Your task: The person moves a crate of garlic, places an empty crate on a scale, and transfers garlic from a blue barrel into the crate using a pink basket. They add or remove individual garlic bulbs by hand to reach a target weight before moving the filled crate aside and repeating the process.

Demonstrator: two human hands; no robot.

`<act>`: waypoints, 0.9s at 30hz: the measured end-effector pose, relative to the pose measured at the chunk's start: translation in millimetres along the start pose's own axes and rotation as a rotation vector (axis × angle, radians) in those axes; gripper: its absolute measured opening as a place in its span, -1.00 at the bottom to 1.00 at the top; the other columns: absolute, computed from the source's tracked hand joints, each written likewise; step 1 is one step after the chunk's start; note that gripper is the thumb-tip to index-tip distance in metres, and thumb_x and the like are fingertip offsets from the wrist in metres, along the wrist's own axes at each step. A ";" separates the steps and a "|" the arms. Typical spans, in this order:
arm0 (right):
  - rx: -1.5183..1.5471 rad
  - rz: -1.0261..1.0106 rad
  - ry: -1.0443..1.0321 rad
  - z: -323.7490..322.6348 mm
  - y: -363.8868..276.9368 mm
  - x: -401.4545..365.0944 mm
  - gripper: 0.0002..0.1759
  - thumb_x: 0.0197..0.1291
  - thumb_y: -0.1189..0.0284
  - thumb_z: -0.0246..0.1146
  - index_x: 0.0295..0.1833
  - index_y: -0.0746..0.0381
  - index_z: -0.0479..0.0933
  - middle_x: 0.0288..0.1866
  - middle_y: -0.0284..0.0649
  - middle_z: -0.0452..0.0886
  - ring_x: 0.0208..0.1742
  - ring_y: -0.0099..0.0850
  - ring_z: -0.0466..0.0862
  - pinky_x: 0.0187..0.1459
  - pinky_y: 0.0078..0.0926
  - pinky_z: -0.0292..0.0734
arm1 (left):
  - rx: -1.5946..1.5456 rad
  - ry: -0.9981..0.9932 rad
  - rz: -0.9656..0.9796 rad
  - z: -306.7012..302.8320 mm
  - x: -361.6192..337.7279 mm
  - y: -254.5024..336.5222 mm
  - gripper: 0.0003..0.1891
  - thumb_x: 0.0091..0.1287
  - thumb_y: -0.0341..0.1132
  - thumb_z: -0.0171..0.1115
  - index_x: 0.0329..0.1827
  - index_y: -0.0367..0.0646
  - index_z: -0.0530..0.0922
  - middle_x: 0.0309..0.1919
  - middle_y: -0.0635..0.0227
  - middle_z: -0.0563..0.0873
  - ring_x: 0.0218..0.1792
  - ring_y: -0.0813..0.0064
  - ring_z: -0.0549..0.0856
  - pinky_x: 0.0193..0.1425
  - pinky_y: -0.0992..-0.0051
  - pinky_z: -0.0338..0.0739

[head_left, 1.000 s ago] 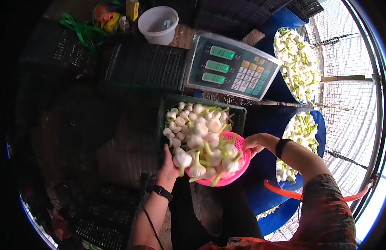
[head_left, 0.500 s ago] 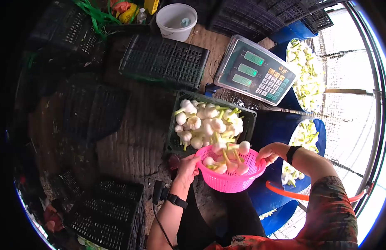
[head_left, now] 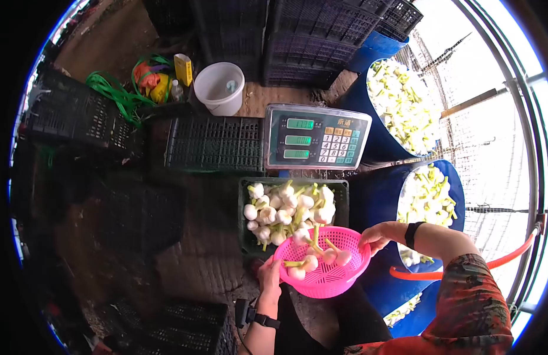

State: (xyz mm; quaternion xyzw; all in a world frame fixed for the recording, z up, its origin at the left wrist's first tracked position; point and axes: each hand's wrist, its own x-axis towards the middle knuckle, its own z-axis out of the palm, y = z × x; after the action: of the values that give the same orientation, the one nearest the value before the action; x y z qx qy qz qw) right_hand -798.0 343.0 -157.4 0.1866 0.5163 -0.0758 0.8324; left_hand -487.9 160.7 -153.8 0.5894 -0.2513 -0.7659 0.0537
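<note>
A pink perforated plastic basket (head_left: 324, 289) is held between my two hands, tilted toward the crate. My left hand (head_left: 270, 276) grips its left rim, and my right hand (head_left: 375, 237) grips the right rim. Several garlic bulbs (head_left: 329, 256) with cut green stems lie inside it. One bulb (head_left: 300, 236) is at the basket's far edge, next to the heap. Just beyond stands a dark green crate (head_left: 342, 207) piled with white garlic bulbs (head_left: 284, 208); the basket hides its near right corner.
A digital scale display (head_left: 318, 137) stands behind the crate. Blue barrels (head_left: 454, 183) of garlic line the right side, near an orange hose (head_left: 416, 275). Black crates (head_left: 215, 142) and a white bucket (head_left: 220, 89) are farther back. More black crates (head_left: 185, 325) sit at lower left.
The camera view has turned, shifting the whole scene. Fewer bulbs are in the basket, and those left have moved about. The scale's top reading has changed. Both hands keep hold of the rim.
</note>
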 end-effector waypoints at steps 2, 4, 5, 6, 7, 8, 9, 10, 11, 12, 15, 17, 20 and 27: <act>-0.145 -0.061 0.014 -1.9 2.4 1.8 -0.78 0.23 0.38 0.14 -0.10 0.28 0.49 -0.28 -0.15 0.66 -0.33 -0.39 0.68 -0.32 -0.45 0.66 | 0.019 0.018 0.027 -5.6 9.4 -8.6 -0.70 0.27 -0.44 0.13 0.04 -0.36 0.57 -0.17 0.28 0.69 -0.21 0.52 0.66 -0.07 0.53 0.55; -0.168 -0.094 -0.007 2.2 2.5 -2.2 -0.78 0.23 0.34 0.13 -0.13 0.27 0.50 -0.32 -0.15 0.66 -0.36 -0.38 0.68 -0.38 -0.46 0.63 | 0.034 0.039 0.046 -5.1 8.4 -4.1 -0.70 0.27 -0.45 0.12 0.04 -0.37 0.58 -0.16 0.27 0.69 -0.21 0.53 0.67 -0.09 0.54 0.56; -0.189 -0.117 -0.020 4.2 4.3 -4.6 -0.76 0.23 0.31 0.13 -0.16 0.26 0.51 -0.37 -0.14 0.66 -0.39 -0.38 0.68 -0.44 -0.47 0.60 | 0.010 0.047 0.051 -4.6 8.2 -1.9 -0.70 0.27 -0.47 0.11 0.04 -0.38 0.57 -0.16 0.24 0.69 -0.19 0.50 0.67 -0.08 0.53 0.56; -0.183 -0.117 -0.027 8.2 6.7 -8.9 -0.76 0.23 0.31 0.13 -0.16 0.26 0.51 -0.37 -0.14 0.66 -0.39 -0.38 0.68 -0.44 -0.47 0.60 | -0.015 0.056 0.054 -2.1 4.2 3.0 -0.69 0.26 -0.48 0.10 0.05 -0.39 0.56 -0.15 0.21 0.69 -0.17 0.48 0.68 -0.06 0.52 0.57; -0.162 -0.158 -0.015 11.2 7.8 -13.3 -0.75 0.24 0.30 0.11 -0.17 0.27 0.51 -0.40 -0.14 0.66 -0.43 -0.38 0.67 -0.47 -0.49 0.57 | -0.008 0.058 0.051 -0.3 -0.2 7.8 -0.69 0.26 -0.48 0.10 0.05 -0.39 0.56 -0.15 0.21 0.69 -0.17 0.48 0.68 -0.06 0.52 0.57; -0.139 -0.200 -0.001 13.0 7.9 -17.4 -0.75 0.25 0.30 0.09 -0.18 0.28 0.52 -0.43 -0.13 0.66 -0.46 -0.39 0.66 -0.51 -0.50 0.55 | -0.112 0.005 0.104 1.3 -4.5 13.5 -0.69 0.26 -0.49 0.09 0.05 -0.39 0.56 -0.15 0.18 0.69 -0.15 0.45 0.69 -0.05 0.50 0.57; -0.132 -0.199 -0.004 19.6 4.7 -30.5 -0.75 0.25 0.30 0.09 -0.18 0.28 0.52 -0.43 -0.13 0.66 -0.46 -0.39 0.66 -0.51 -0.50 0.55 | -0.217 -0.050 0.152 3.8 -7.5 19.9 -0.69 0.26 -0.50 0.09 0.05 -0.40 0.56 -0.14 0.15 0.69 -0.14 0.42 0.69 -0.03 0.49 0.58; -0.158 -0.183 0.015 28.1 1.5 -48.3 -0.74 0.27 0.30 0.07 -0.18 0.28 0.52 -0.42 -0.13 0.66 -0.48 -0.40 0.64 -0.53 -0.50 0.53 | -0.204 -0.003 0.156 3.7 -8.4 26.0 -0.69 0.24 -0.51 0.09 0.04 -0.40 0.56 -0.13 0.13 0.69 -0.14 0.38 0.70 -0.02 0.46 0.59; -0.182 -0.157 0.031 33.6 6.7 -56.3 -0.73 0.29 0.30 0.04 -0.18 0.29 0.52 -0.42 -0.12 0.67 -0.50 -0.41 0.62 -0.54 -0.51 0.51 | -0.179 -0.078 0.100 10.8 -12.8 37.7 -0.74 0.23 -0.51 0.12 -0.04 -0.41 0.60 -0.18 0.17 0.71 -0.16 0.43 0.70 -0.04 0.48 0.58; -0.061 -0.086 0.070 22.9 18.8 -26.7 -0.72 0.33 0.32 -0.01 -0.18 0.28 0.52 -0.41 -0.10 0.68 -0.55 -0.44 0.59 -0.57 -0.56 0.47 | -0.071 -0.023 0.071 -1.4 0.5 10.1 -0.75 0.22 -0.51 0.14 -0.07 -0.41 0.61 -0.21 0.19 0.71 -0.18 0.45 0.70 -0.06 0.49 0.57; -0.045 -0.125 0.099 28.1 31.0 5.9 -0.72 0.31 0.33 0.00 -0.13 0.29 0.53 -0.34 -0.05 0.70 -0.58 -0.47 0.58 -0.60 -0.64 0.42 | 0.068 0.287 0.027 -2.1 35.9 -19.4 -0.72 0.17 -0.48 0.20 -0.07 -0.41 0.63 -0.22 0.21 0.72 -0.24 0.47 0.69 -0.14 0.50 0.57; -0.078 -0.084 0.076 27.1 34.0 17.0 -0.73 0.28 0.35 0.02 -0.12 0.30 0.53 -0.34 -0.04 0.69 -0.53 -0.46 0.61 -0.57 -0.60 0.44 | 0.042 0.260 0.041 -22.4 42.1 -35.9 -0.69 0.18 -0.48 0.21 -0.02 -0.42 0.60 -0.20 0.18 0.72 -0.24 0.46 0.70 -0.14 0.48 0.58; -0.061 -0.060 0.062 39.0 39.0 10.6 -0.72 0.26 0.34 0.04 -0.12 0.31 0.53 -0.36 -0.05 0.69 -0.49 -0.43 0.62 -0.57 -0.59 0.43 | -0.009 0.175 0.018 -20.3 11.4 -20.4 -0.70 0.19 -0.49 0.19 -0.01 -0.43 0.59 -0.24 0.18 0.72 -0.27 0.45 0.70 -0.17 0.48 0.59; -0.074 -0.094 0.124 48.5 45.9 13.4 -0.70 0.25 0.34 -0.01 -0.09 0.30 0.53 -0.32 -0.08 0.71 -0.50 -0.44 0.64 -0.59 -0.60 0.39 | 0.099 0.118 -0.047 -24.1 9.2 -23.4 -0.77 0.25 -0.48 0.12 -0.09 -0.37 0.62 -0.26 0.25 0.72 -0.33 0.51 0.69 -0.25 0.53 0.57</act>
State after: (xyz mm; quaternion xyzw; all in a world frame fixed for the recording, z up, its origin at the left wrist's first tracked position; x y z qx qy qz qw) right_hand -737.0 367.3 -139.4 0.1358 0.5776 -0.0839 0.8006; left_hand -463.2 169.7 -176.6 0.6410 -0.2716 -0.7176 0.0212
